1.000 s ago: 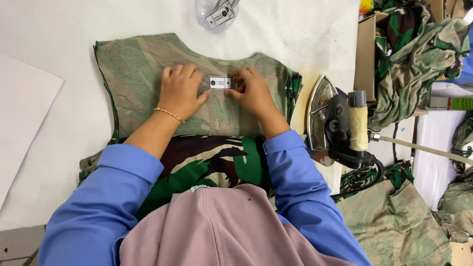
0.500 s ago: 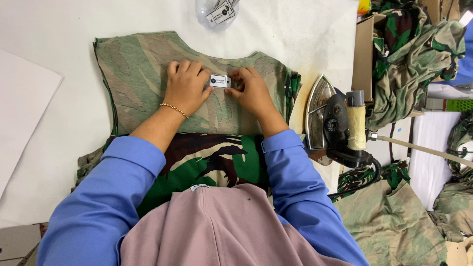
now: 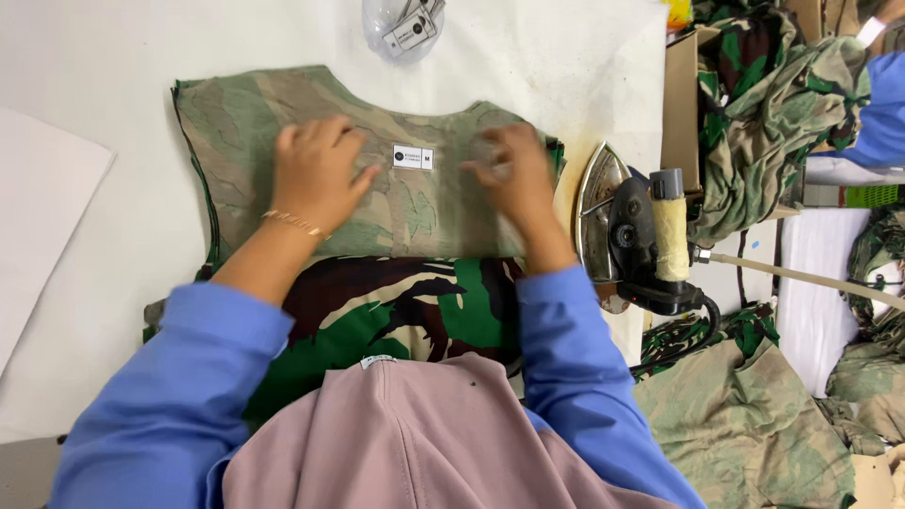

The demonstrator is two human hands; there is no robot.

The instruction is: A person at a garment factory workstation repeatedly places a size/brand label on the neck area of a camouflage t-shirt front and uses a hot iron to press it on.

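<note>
A camouflage garment (image 3: 415,212) lies flat on the white table (image 3: 113,113), its faded inside facing up and a small white label (image 3: 413,157) near the neckline. My left hand (image 3: 316,174) rests flat on the fabric just left of the label, fingers spread. On the other side of the label my right hand (image 3: 514,170) presses the cloth, slightly blurred. Neither hand holds anything. A darker green and brown part of the garment (image 3: 396,306) lies nearer my body.
An iron (image 3: 627,231) stands on its side at the table's right edge, its cord trailing right. A clear bag of labels (image 3: 403,24) sits at the top. Piles of camouflage cloth (image 3: 773,104) fill the right side. A white sheet (image 3: 38,207) lies at left.
Both hands have let go of the label and moved apart, the left to the left and the right to the right. The label now lies uncovered on the fabric.
</note>
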